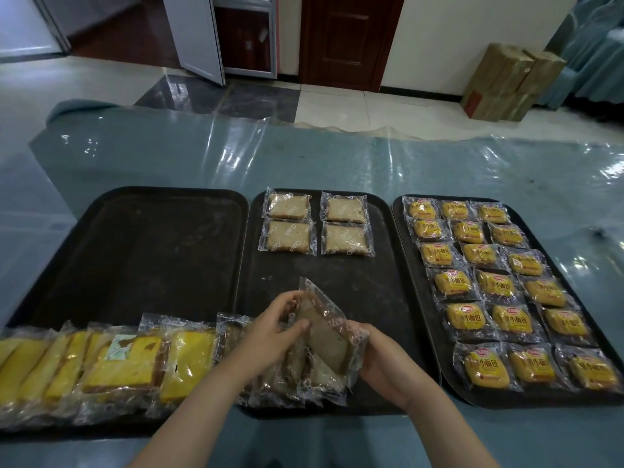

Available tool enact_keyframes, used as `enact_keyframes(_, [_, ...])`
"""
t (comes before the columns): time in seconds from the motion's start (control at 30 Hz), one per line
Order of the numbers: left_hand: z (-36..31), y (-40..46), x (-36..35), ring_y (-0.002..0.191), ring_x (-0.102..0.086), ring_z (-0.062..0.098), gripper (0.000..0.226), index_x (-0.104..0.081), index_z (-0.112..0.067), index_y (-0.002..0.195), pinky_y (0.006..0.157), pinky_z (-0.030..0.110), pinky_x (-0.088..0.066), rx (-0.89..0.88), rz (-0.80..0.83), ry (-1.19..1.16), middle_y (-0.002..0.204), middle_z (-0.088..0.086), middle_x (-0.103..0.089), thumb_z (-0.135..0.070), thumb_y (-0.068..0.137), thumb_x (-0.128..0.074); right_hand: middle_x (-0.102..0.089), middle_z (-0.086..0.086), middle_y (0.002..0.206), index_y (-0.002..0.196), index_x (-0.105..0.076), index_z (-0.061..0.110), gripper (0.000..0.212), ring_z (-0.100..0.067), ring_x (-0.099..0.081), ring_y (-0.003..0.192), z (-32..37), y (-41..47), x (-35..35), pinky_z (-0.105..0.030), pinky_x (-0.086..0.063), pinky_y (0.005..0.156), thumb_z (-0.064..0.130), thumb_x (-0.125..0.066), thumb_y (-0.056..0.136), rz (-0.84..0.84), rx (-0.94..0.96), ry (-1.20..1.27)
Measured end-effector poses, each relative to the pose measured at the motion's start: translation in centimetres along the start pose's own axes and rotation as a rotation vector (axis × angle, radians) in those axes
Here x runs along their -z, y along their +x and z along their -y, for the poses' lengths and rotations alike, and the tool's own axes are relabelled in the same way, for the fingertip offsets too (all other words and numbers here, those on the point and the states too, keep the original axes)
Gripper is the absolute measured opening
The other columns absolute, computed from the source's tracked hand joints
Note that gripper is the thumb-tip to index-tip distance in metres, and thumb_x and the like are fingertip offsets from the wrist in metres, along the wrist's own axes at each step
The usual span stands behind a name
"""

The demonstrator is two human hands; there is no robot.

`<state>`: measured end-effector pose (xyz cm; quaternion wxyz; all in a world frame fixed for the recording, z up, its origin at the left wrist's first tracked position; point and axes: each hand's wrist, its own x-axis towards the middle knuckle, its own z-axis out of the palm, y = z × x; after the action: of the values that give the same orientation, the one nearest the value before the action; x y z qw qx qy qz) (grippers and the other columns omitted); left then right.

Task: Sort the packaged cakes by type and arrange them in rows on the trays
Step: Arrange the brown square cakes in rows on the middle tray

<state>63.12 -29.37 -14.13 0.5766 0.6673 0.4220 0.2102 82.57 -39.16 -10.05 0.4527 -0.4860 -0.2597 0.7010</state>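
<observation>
Head view, looking down over both forearms: the left hand (270,327) and the right hand (374,361) are together on one brown cake packet (326,327), lifted and tilted above the near end of the middle tray (378,298). Left fingers curl round its near-left edge, thumb across the wrapper; the right hand cups it from below on the other side, fingers wrapped under the plastic. Directly beneath the hands, more brown packets (300,380) sit bunched in a loose pile on that tray's front edge.

Beyond the fingertips, at the far end of the same tray, four brown cakes (317,224) already lie flat, two by two. Off to the left of the left hand, yellow cake slices (114,363) in clear wrappers lean against each other in an overlapping line along the front of the left tray (152,248). To the right of the right hand, the right tray (408,265) is filled with small yellow bread packets (499,285), three across, in neat rows. All three trays rest on a blue table (304,157) under clear plastic.
</observation>
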Motion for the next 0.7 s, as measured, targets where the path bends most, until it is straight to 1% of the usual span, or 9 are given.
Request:
enact_keyframes(0.07, [0.3, 0.3, 0.2, 0.111, -0.062, 0.001, 0.035, -0.054, -0.048, 0.122, 0.098, 0.038, -0.053, 0.02, -0.028, -0.014, 0.118, -0.017, -0.065, -0.033, 0.092, -0.066, -0.065, -0.016, 0.129, 0.126, -0.066, 0.005, 0.046, -0.03, -0.061, 0.123, 0.3, 0.5, -0.3, -0.046, -0.045, 0.107, 0.036, -0.042, 0.102, -0.045, -0.038, 0.077])
enact_keyframes(0.13, [0.4, 0.6, 0.4, 0.106, -0.065, 0.004, 0.03, -0.054, -0.042, 0.119, 0.096, 0.038, -0.054, 0.035, -0.062, 0.017, 0.113, -0.015, -0.067, -0.035, 0.092, -0.066, -0.069, -0.015, 0.123, 0.12, -0.069, 0.007, 0.048, -0.027, -0.065, 0.117, 0.6, 1.2, -0.5, -0.046, -0.046, 0.105, 0.04, -0.037, 0.104, -0.118, -0.063, 0.109])
enact_keyframes(0.2, [0.4, 0.9, 0.7, 0.099, -0.065, 0.004, 0.026, -0.053, -0.039, 0.115, 0.091, 0.035, -0.054, 0.044, -0.103, 0.091, 0.109, -0.013, -0.066, -0.038, 0.092, -0.065, -0.071, -0.013, 0.12, 0.12, -0.068, 0.009, 0.054, -0.026, -0.067, 0.114, 0.8, 2.1, -0.4, -0.048, -0.046, 0.105, 0.045, -0.031, 0.105, -0.181, -0.047, 0.124])
enact_keyframes(0.33, [0.2, 1.6, 1.2, 0.085, -0.059, 0.004, 0.016, -0.052, -0.034, 0.102, 0.071, 0.025, -0.046, 0.053, -0.227, 0.165, 0.094, -0.009, -0.062, -0.038, 0.093, -0.064, -0.071, -0.011, 0.121, 0.126, -0.064, 0.011, 0.059, -0.026, -0.067, 0.114, 1.5, 4.3, -0.3, -0.052, -0.045, 0.107, 0.052, -0.027, 0.105, -0.217, -0.035, 0.166])
enact_keyframes(0.4, [0.1, 2.3, 1.5, 0.08, -0.059, 0.01, 0.016, -0.052, -0.031, 0.099, 0.067, 0.026, -0.046, 0.063, -0.287, 0.192, 0.088, -0.004, -0.06, -0.038, 0.092, -0.065, -0.071, -0.01, 0.119, 0.124, -0.066, 0.011, 0.054, -0.024, -0.067, 0.113, 1.6, 5.4, -0.1, -0.05, -0.047, 0.105, 0.048, -0.031, 0.105, -0.216, -0.027, 0.088])
enact_keyframes(0.47, [0.1, 3.0, 2.0, 0.076, -0.059, 0.015, 0.017, -0.052, -0.028, 0.094, 0.065, 0.029, -0.045, 0.071, -0.338, 0.202, 0.082, -0.001, -0.06, -0.038, 0.092, -0.066, -0.073, -0.008, 0.115, 0.119, -0.069, 0.013, 0.042, -0.023, -0.069, 0.11, 1.7, 6.4, 0.1, -0.048, -0.049, 0.103, 0.041, -0.042, 0.105, -0.239, -0.017, -0.052])
enact_keyframes(0.53, [0.2, 3.9, 2.5, 0.073, -0.059, 0.013, 0.018, -0.052, -0.028, 0.093, 0.062, 0.029, -0.044, 0.089, -0.366, 0.209, 0.08, -0.002, -0.06, -0.039, 0.091, -0.066, -0.074, -0.007, 0.109, 0.112, -0.072, 0.015, 0.026, -0.026, -0.07, 0.105, 1.7, 7.6, 0.4, -0.05, -0.052, 0.099, 0.033, -0.055, 0.101, -0.299, 0.008, -0.209])
enact_keyframes(0.6, [0.3, 4.8, 3.0, 0.074, -0.06, 0.012, 0.022, -0.052, -0.027, 0.097, 0.062, 0.029, -0.046, 0.11, -0.377, 0.217, 0.081, -0.004, -0.061, -0.041, 0.09, -0.067, -0.074, -0.007, 0.107, 0.109, -0.07, 0.018, 0.015, -0.025, -0.071, 0.099, 1.5, 8.9, 0.8, -0.048, -0.056, 0.093, 0.021, -0.062, 0.097, -0.385, 0.045, -0.331])
enact_keyframes(0.7, [0.4, 6.1, 3.6, 0.08, -0.062, 0.013, 0.037, -0.046, -0.025, 0.11, 0.069, 0.034, -0.053, 0.161, -0.385, 0.196, 0.091, -0.003, -0.06, -0.042, 0.088, -0.07, -0.07, -0.002, 0.108, 0.111, -0.06, 0.024, 0.02, -0.015, -0.071, 0.091, 1.4, 11.0, 0.8, -0.035, -0.061, 0.081, 0.018, -0.067, 0.093, -0.518, 0.079, -0.382])
